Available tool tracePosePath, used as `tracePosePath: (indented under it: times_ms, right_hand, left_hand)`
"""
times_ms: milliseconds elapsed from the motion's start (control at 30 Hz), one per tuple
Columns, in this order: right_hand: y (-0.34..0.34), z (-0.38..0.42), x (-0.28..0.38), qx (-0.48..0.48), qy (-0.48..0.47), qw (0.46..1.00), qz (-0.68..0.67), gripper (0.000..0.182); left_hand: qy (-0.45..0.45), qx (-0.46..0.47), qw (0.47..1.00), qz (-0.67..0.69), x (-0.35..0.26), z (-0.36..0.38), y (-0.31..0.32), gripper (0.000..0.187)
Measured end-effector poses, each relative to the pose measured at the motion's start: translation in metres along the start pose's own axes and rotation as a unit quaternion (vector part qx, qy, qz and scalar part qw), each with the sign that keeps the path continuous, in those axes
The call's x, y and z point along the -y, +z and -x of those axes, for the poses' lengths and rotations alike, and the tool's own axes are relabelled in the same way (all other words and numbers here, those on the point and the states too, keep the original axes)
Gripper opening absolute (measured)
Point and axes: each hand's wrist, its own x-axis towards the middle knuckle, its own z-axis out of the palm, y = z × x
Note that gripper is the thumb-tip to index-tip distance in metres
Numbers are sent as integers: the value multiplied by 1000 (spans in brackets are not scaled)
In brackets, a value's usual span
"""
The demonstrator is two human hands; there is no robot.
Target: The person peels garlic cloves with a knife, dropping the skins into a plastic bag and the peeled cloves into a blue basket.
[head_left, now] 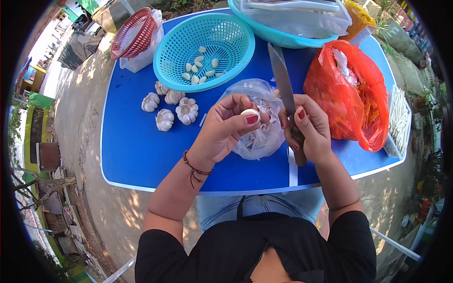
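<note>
My left hand (228, 123) pinches a pale peeled garlic clove (250, 113) between thumb and fingers, above a clear plastic bag (257, 144) of garlic skins. To its right, my right hand (309, 127) grips a knife (280, 70) by the handle, its blade pointing up and away from me. Several peeled cloves (195, 67) lie in a turquoise basket (165, 61) beyond my left hand. Whole garlic bulbs (187, 111) rest on the blue table (137, 155), left of the bag.
At the back left stands a red basket (137, 35) in a white container. A turquoise basin (302, 42) holds a clear plastic box (302, 23) at the back. On the right are a red plastic bag (330, 104) and a tray of white sticks (399, 115).
</note>
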Motion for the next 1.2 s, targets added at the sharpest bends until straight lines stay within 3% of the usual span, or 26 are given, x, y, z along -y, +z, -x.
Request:
tracePosePath:
  times_ms: [133, 267, 500, 600, 900, 1000, 1100, 1200]
  right_hand:
    - [-3, -1, 2, -26, -16, 999, 38, 39]
    - [-2, 4, 1, 11, 20, 991, 132, 36]
    - [12, 2, 3, 55, -115, 958, 257, 38]
    - [8, 3, 2, 70, -89, 947, 300, 41]
    - [16, 4, 3, 37, -133, 908, 395, 43]
    - [16, 4, 1, 11, -149, 908, 392, 44]
    - [12, 0, -3, 0, -171, 913, 371, 37]
    - [8, 3, 3, 17, -49, 964, 261, 35]
  left_hand:
    - [15, 3, 1000, 15, -2, 0, 1, 28]
    - [15, -29, 999, 33, 1, 0, 2, 32]
    - [43, -12, 998, 34, 9, 2, -4, 26]
    - [33, -18, 999, 30, 12, 2, -6, 24]
    - [34, -29, 998, 53, 16, 2, -6, 24]
    - [29, -73, 996, 34, 16, 4, 3, 25]
    - [11, -58, 997, 43, 21, 4, 4, 26]
    - [22, -40, 998, 31, 18, 4, 3, 25]
